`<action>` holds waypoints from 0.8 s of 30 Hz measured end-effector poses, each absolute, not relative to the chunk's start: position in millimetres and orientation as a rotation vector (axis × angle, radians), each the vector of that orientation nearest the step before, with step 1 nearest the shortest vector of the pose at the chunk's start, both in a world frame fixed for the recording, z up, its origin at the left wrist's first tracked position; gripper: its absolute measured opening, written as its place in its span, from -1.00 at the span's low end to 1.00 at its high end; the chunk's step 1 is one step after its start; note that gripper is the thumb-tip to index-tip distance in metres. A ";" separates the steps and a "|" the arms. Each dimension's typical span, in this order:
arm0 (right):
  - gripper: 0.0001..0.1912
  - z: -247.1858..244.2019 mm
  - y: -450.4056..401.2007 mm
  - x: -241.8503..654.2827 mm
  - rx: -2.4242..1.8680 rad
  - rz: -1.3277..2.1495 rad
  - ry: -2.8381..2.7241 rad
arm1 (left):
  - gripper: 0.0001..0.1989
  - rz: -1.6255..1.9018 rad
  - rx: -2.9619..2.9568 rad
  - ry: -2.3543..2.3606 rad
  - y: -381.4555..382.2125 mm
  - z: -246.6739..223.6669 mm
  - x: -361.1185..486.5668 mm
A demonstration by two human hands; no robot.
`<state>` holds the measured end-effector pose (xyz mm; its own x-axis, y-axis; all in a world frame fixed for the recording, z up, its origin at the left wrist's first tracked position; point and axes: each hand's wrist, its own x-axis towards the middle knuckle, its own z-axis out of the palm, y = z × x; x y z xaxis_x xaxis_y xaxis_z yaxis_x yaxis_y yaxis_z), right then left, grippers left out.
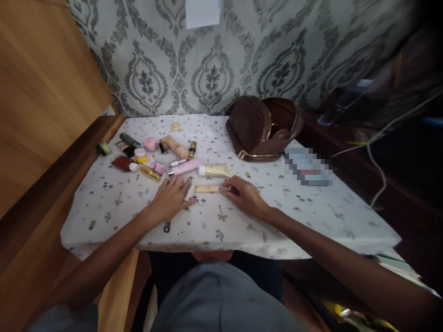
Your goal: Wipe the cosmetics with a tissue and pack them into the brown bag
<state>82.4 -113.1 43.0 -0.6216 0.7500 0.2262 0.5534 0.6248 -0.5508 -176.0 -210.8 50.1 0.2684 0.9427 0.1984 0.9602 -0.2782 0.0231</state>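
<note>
A slim beige cosmetic tube (206, 189) lies crosswise near the front of the cloth-covered table (221, 226). The fingers of my right hand (246, 196) are closed on its silvery right end. My left hand (170, 197) rests flat left of it, fingers and thumb apart, close to the tube's left end; whether it touches is unclear. Just behind lies a cream tube (215, 170) with a white cap. Beside that are a pink tube (187, 166) and a small lip gloss tube (179, 162). A gold lipstick case (151, 173) sits beyond my left hand.
Several more cosmetics, among them a dark red bottle (122, 163), a pink sponge (150, 144) and a peach tube (176, 146), spread across the left back. An unzipped brown bag (249, 131) stands at the back right, near a blurred-out flat object (308, 167). A wooden panel (44, 83) borders the left.
</note>
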 end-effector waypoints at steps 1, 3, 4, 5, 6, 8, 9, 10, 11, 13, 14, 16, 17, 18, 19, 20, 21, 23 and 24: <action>-0.88 43.3 -114.0 81.5 -1.039 0.617 -2.391 | -0.41 -0.252 -2.401 -1.833 -211.9 49.1 -179.1; -0.88 44.8 -114.6 81.6 -1.039 0.657 -2.352 | -0.46 -0.257 -2.399 -1.859 -213.5 46.5 -187.4; -0.86 46.4 -114.9 82.0 -1.039 0.681 -2.332 | -0.51 -0.280 -2.419 -1.867 -213.8 45.5 -192.4; -0.84 48.5 -115.5 82.4 -1.045 0.710 -2.313 | -0.56 -0.323 -2.453 -1.869 -213.6 45.0 -197.5; -0.82 51.2 -116.6 82.2 -1.059 0.746 -2.293 | -0.62 -0.395 -2.489 -1.867 -213.1 45.4 -202.2; -0.75 57.9 -121.0 79.0 -1.116 0.854 -2.236 | -0.69 -0.604 -2.538 -1.857 -211.8 49.3 -207.5; -0.72 61.5 -124.3 75.6 -1.151 0.943 -2.196 | -0.69 -0.719 -2.542 -1.850 -211.5 52.9 -206.9; -0.68 65.1 -128.3 70.8 -1.184 1.055 -2.138 | -0.68 -0.821 -2.537 -1.834 -211.6 57.1 -203.8; -0.65 68.6 -132.8 65.1 -1.208 1.184 -2.061 | -0.66 -0.899 -2.536 -1.800 -211.9 61.8 -198.2; -0.60 75.2 -142.4 52.1 -1.209 1.458 -1.873 | -0.64 -0.967 -2.603 -1.658 -212.9 70.8 -182.4; -0.58 78.5 -147.2 46.0 -1.184 1.588 -1.783 | -0.64 -0.973 -2.666 -1.571 -212.9 74.4 -174.3; -0.54 85.3 -155.2 37.4 -1.104 1.792 -1.668 | -0.66 -0.983 -2.781 -1.457 -211.2 79.7 -163.6; -0.53 88.5 -158.3 35.4 -1.065 1.868 -1.648 | -0.67 -0.992 -2.816 -1.444 -209.4 81.6 -162.8; -0.53 91.5 -160.6 35.1 -1.034 1.925 -1.640 | -0.69 -1.001 -2.833 -1.455 -207.2 83.3 -165.5; -0.54 94.1 -162.2 36.3 -1.011 1.963 -1.641 | -0.71 -1.009 -2.833 -1.479 -204.8 84.9 -171.3; -0.56 96.1 -163.2 38.5 -0.998 1.985 -1.645 | -0.74 -1.015 -2.827 -1.502 -202.4 86.5 -179.5; -0.57 97.5 -163.7 41.3 -0.990 1.997 -1.649 | -0.76 -1.018 -2.820 -1.522 -200.4 88.0 -189.1; -0.57 98.3 -163.8 46.5 -0.982 2.009 -1.657 | -0.80 -1.050 -2.803 -1.558 -198.2 90.3 -208.0; -0.58 98.0 -163.7 48.3 -0.980 2.016 -1.660 | -0.84 -1.080 -2.798 -1.581 -198.3 90.9 -215.6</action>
<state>48.3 -163.7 98.0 -0.6992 0.6548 -0.2869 0.1560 -0.2519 -0.9551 -215.6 -198.3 90.9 0.3718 0.8364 0.4028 0.6797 -0.5408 0.4955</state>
